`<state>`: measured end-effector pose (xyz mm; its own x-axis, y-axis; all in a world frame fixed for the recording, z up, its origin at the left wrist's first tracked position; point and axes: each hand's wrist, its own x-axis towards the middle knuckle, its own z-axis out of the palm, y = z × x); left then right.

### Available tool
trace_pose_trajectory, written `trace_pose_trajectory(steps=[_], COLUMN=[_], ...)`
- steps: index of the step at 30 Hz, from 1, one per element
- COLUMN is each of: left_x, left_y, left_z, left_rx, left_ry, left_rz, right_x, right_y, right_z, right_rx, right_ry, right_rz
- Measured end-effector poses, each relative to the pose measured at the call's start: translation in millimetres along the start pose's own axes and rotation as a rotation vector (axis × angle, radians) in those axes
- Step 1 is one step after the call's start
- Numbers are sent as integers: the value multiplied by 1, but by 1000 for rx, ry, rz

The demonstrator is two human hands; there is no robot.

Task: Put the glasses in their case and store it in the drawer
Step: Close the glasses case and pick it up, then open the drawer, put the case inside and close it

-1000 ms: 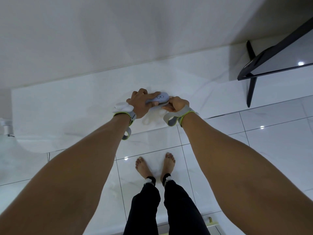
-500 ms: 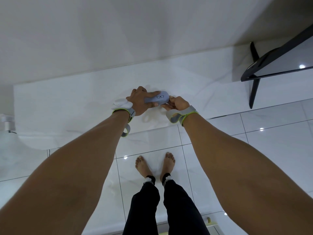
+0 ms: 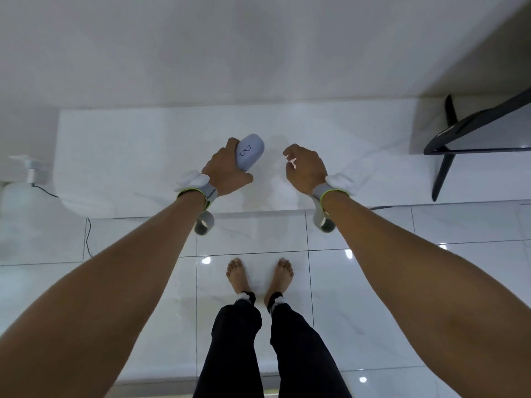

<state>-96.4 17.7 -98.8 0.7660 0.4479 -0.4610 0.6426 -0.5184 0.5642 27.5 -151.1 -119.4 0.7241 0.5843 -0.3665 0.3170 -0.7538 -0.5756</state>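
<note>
A pale lavender glasses case [image 3: 250, 154] with a small glasses drawing on its lid is closed and held in my left hand [image 3: 227, 170], tilted up off the white marble counter [image 3: 129, 156]. My right hand [image 3: 305, 168] hovers a short way to the right of the case, fingers loosely curled, holding nothing. The glasses themselves are not visible. No drawer shows in this view.
A black TV [image 3: 474, 130] on a stand sits at the counter's right end. A white device with a cable [image 3: 31, 170] stands at the left. The white wall rises behind the counter. My bare feet [image 3: 260, 274] stand on glossy tile below the counter edge.
Both hands were pressed together on the case on the counter. Now my right hand has let go and moved right, and my left hand has lifted and turned the case.
</note>
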Motion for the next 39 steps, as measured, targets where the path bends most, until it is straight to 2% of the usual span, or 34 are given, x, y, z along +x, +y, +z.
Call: trace_pose_trajectory(steps=[2,5,9,12,19,27,33,37,39], left_x=[-19,-40,-43,-38,-28,-31,-45,-70,-82], left_y=[-20,-50,-73,-76,-73,-77,-67,-76,-82], left_z=[9,30,49,50,47,57,51,61,66], left_rx=[60,237,523,654,705,769,685,636,614], left_ry=[3,-48,4,73,27,77,-63,-50,-16], left_rz=[-3,1,108,177,231,248,187,211,249], right_x=[-16,-34,-42,-44,-34,-38,-53,-82,-92], right_y=[9,14,16,9,-1,7,12,18,24], right_z=[13,41,72,89,99,102,89,83,82], right_rx=[-180,-380,-579,-695,-722,-732,-669,-586,-552], right_ry=[-143,-255,-255,-161,-107,-118,-224,-118,-176], right_rz=[-115,-151,-127,-96,-48,-71,-84,-237,-290])
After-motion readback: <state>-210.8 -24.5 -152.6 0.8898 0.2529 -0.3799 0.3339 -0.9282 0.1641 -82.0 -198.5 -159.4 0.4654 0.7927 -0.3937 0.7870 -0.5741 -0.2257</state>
